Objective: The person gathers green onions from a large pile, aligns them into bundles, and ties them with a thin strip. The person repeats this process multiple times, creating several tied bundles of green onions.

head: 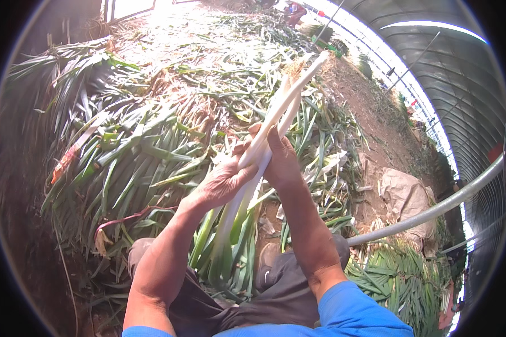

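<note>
A few long green onions [284, 103] with white stalks lie across both my hands, roots pointing up and away from me. My left hand [225, 179] wraps around the white stalks from the left side. On the right, my right hand [281, 156] grips the same stalks a little higher, its thumb lying along them. Stringy brown roots [295, 67] show at the far end of the bunch. The green leaves [223, 257] hang down between my knees. Where the fingers overlap the stalks, the exact number is hidden.
Discarded onion leaves [152, 139] cover the ground ahead and left. A metal pipe [434, 217] curves in from the right, near a crumpled brown sack [407, 193]. More green onions [396, 274] lie at my right. A person [295, 14] is far off under the arched tunnel roof [442, 54].
</note>
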`<action>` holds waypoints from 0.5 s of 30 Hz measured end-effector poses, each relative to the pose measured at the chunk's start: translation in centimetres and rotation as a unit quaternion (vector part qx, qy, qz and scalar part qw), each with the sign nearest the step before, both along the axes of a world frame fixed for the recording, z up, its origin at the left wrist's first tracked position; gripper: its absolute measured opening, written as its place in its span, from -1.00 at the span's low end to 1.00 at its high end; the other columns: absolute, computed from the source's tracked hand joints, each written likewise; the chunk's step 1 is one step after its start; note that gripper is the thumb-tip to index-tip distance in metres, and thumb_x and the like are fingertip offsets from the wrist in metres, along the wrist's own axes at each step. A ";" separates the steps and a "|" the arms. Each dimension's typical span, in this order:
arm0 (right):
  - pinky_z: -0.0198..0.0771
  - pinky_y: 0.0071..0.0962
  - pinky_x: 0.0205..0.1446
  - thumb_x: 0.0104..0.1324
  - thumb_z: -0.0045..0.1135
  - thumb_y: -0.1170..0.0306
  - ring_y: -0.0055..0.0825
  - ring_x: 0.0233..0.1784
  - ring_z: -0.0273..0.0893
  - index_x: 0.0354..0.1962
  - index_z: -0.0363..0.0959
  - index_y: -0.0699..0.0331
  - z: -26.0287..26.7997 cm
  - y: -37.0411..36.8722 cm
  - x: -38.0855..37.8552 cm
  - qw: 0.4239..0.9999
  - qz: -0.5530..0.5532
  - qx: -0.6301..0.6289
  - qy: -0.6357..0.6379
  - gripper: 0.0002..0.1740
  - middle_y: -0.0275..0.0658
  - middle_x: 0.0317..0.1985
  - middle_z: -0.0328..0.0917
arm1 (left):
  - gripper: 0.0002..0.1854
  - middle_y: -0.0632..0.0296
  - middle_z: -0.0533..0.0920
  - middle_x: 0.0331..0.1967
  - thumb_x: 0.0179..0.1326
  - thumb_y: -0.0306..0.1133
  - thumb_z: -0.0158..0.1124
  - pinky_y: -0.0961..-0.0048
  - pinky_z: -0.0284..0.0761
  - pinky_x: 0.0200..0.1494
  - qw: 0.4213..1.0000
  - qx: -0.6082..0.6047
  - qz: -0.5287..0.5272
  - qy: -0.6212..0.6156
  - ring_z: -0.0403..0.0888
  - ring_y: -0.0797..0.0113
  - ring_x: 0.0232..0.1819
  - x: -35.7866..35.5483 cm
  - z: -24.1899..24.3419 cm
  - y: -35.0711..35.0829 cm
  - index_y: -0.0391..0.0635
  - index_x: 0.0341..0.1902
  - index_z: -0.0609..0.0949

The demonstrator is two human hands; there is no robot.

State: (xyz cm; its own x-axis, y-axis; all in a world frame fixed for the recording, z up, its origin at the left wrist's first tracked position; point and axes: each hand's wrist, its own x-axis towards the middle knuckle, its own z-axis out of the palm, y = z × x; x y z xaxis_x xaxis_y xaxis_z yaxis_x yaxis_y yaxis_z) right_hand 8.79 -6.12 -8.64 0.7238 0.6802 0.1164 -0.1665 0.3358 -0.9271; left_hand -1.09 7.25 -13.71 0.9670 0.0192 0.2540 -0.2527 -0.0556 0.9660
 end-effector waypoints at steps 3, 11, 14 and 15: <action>0.63 -0.32 -0.01 0.46 0.16 -0.07 -0.33 -0.18 0.68 0.04 0.41 0.34 0.4 -0.2 0.2 0.998 -0.062 0.000 -0.009 -0.41 -0.16 -0.26 0.61 | -0.60 0.24 0.65 -0.19 0.52 -0.15 0.11 0.38 0.49 0.01 0.998 -0.005 0.025 0.052 0.52 0.46 -0.12 -0.4 0.0 -0.1 -0.17 0.23 0.58; 0.63 -0.18 -0.11 0.36 0.14 -0.27 -0.24 -0.25 0.65 -0.02 0.39 0.33 1.5 -0.5 0.3 0.992 -0.117 -0.030 -0.027 -0.25 -0.08 -0.28 0.59 | -0.58 0.28 0.69 -0.12 0.46 -0.19 0.24 0.34 0.47 0.17 1.000 -0.003 0.016 -0.022 0.56 0.45 0.00 -0.7 -0.1 -2.5 -0.15 0.27 0.58; 0.61 -0.22 -0.12 0.40 0.17 -0.19 -0.30 -0.29 0.64 -0.08 0.38 0.30 2.9 -0.9 -1.0 0.995 -0.021 0.028 -0.094 -0.35 -0.17 -0.33 0.56 | -0.58 0.30 0.72 -0.15 0.27 -0.24 0.47 0.40 0.57 0.07 0.996 -0.039 -0.071 0.030 0.64 0.48 -0.08 -0.7 -0.4 -2.2 -0.16 0.12 0.64; 0.65 -0.24 -0.15 0.39 0.25 -0.04 -0.32 -0.34 0.65 -0.05 0.39 0.32 3.6 -1.1 -1.5 0.992 -0.029 -0.029 -0.117 -0.43 -0.18 -0.35 0.57 | -0.58 0.30 0.73 -0.17 0.20 -0.27 0.53 0.42 0.60 0.04 0.989 -0.092 -0.096 0.071 0.66 0.49 -0.11 -0.8 -0.4 -1.9 -0.16 0.08 0.65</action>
